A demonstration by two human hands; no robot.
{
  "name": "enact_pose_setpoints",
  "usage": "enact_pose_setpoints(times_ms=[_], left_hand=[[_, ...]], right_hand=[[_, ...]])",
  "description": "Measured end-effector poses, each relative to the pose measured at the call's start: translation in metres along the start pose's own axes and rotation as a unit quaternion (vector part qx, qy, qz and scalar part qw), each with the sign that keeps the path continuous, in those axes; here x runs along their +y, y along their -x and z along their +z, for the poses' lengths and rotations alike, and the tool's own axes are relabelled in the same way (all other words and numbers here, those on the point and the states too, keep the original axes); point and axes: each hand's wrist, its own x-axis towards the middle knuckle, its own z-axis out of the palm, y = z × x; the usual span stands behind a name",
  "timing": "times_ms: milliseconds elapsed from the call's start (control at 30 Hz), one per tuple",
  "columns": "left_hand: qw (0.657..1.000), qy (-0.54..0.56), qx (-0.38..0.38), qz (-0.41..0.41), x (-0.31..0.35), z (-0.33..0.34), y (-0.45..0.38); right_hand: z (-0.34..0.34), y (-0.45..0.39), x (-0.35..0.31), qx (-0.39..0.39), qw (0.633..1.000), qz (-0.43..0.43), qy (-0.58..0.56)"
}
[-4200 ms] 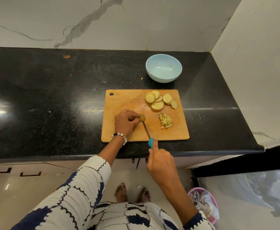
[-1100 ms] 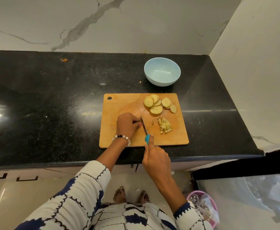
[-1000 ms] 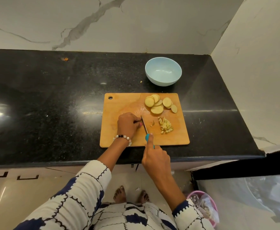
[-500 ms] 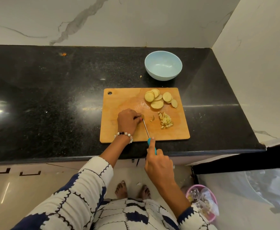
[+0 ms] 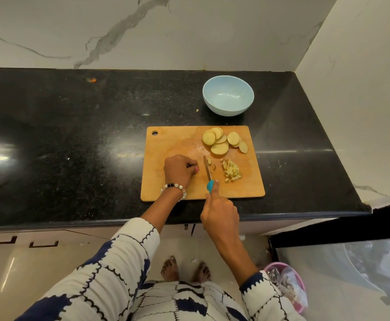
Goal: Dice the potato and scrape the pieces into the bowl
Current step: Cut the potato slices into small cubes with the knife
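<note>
On the wooden cutting board (image 5: 166,144), near centre: right hand (image 5: 219,213) wrapped round the blue-handled knife (image 5: 208,174), forefinger along the handle, blade down beside fresh-cut potato bits (image 5: 210,165). Left hand (image 5: 177,170) curled, fingertips just left of the blade; whether it holds a piece, cannot tell. Diced pile (image 5: 231,173) to the right; uncut slices (image 5: 221,140) at far right. Bowl (image 5: 228,95) beyond, empty. Judged step: dicing, partway. Next: feed remaining slices under the blade, fingertips tucked.
</note>
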Motion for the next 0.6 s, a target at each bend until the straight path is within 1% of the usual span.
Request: enact_pose_setpoints(times_ms=[167,333,600], left_hand=[[1.0,0.008,0.006,-0.002,0.0,0.001,0.001],[1.0,0.011,0.006,0.004,0.0,-0.001,0.002],[0.999,-0.008,0.002,0.033,-0.005,-0.003,-0.001]], right_hand=[[-0.005,0.014,0.02,0.021,0.999,0.044,-0.018],[-0.007,0.019,0.005,0.018,0.999,0.005,-0.049],[-0.001,0.006,-0.004,-0.016,0.999,-0.032,-0.019]])
